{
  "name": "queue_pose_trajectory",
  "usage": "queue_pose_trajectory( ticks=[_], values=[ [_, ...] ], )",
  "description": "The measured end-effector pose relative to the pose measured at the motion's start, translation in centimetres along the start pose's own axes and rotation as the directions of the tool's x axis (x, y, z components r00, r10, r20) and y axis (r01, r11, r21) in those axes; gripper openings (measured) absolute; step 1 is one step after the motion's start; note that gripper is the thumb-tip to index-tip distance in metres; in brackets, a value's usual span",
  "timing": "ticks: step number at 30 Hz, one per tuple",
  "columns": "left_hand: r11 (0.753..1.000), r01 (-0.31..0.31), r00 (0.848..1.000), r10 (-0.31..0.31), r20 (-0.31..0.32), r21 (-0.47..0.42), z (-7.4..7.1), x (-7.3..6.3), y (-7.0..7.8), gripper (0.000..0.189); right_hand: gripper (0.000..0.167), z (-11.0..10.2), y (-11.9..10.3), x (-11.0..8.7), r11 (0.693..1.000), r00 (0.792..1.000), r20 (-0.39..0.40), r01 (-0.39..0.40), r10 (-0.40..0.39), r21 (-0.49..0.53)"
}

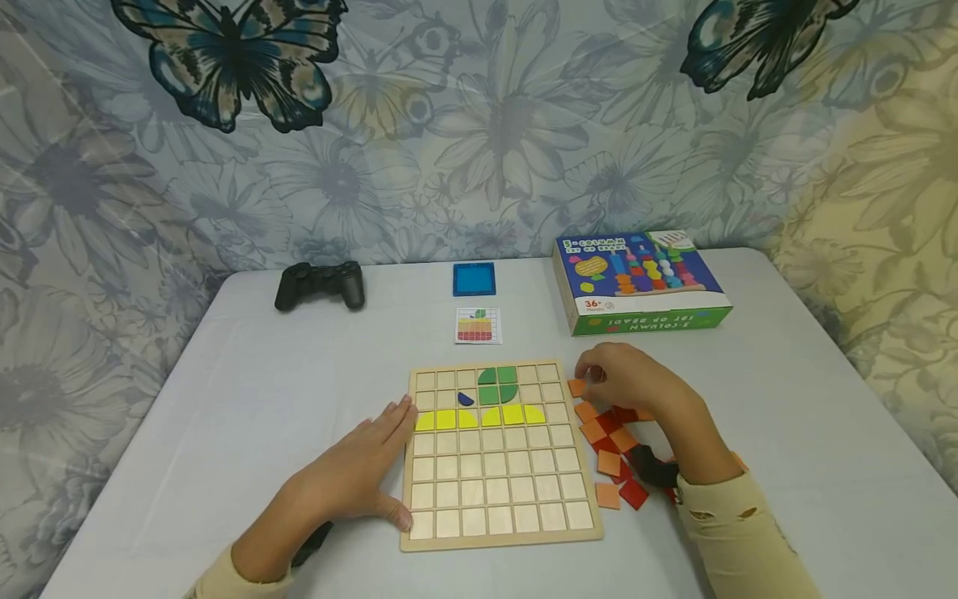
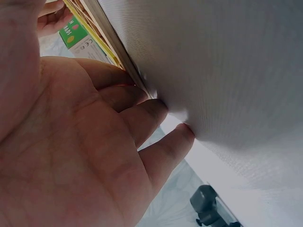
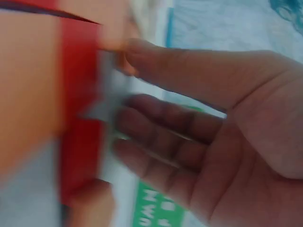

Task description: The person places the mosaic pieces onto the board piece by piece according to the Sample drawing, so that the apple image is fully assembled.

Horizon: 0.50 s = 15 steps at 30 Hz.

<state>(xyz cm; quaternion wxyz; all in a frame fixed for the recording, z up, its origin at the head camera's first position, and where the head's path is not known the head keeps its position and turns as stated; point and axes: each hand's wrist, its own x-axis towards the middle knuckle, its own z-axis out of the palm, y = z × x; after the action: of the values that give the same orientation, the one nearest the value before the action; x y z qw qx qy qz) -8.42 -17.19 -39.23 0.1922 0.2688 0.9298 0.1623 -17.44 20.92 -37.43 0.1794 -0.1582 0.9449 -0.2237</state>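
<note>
A wooden grid board [image 1: 503,545] lies in front of me with green pieces [image 1: 497,386], yellow pieces [image 1: 479,416] and one dark blue piece [image 1: 466,399] on it. My left hand [image 1: 359,466] rests along the board's left edge, fingers extended; the left wrist view shows its palm [image 2: 80,142] and fingertips at the board's side. Beyond the board's upper right edge, my right hand [image 1: 629,378] pinches at an orange square tile [image 1: 576,388]. The right wrist view is blurred, with the thumb of the right hand [image 3: 199,118] by orange. Red and orange tiles [image 1: 608,462] lie loose below this hand.
Behind the board lie a small pattern card [image 1: 478,325] and a blue tray [image 1: 474,279]. A toy box [image 1: 639,283] sits at the back right, a black game controller [image 1: 320,285] at the back left. Patterned cloth [image 1: 509,150] hangs behind the white table [image 1: 299,358].
</note>
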Motion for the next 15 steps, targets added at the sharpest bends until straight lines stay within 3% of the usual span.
queue_pose_trajectory(
  ticks=[9, 15],
  values=[
    [1.0, 0.003, 1.0, -0.003, 0.002, 0.004, 0.15, -0.01, -0.11, 0.137, 0.018, 0.58, 0.27, 0.2, 0.997, 1.0, 0.012, 0.008, -0.008, 0.076],
    [1.0, 0.009, 1.0, -0.009, 0.004, 0.006, 0.05, -0.03, 0.01, 0.138, 0.012, -0.03, 0.19, -0.18, 0.997, 0.999, -0.02, 0.042, -0.041, 0.063]
  ],
)
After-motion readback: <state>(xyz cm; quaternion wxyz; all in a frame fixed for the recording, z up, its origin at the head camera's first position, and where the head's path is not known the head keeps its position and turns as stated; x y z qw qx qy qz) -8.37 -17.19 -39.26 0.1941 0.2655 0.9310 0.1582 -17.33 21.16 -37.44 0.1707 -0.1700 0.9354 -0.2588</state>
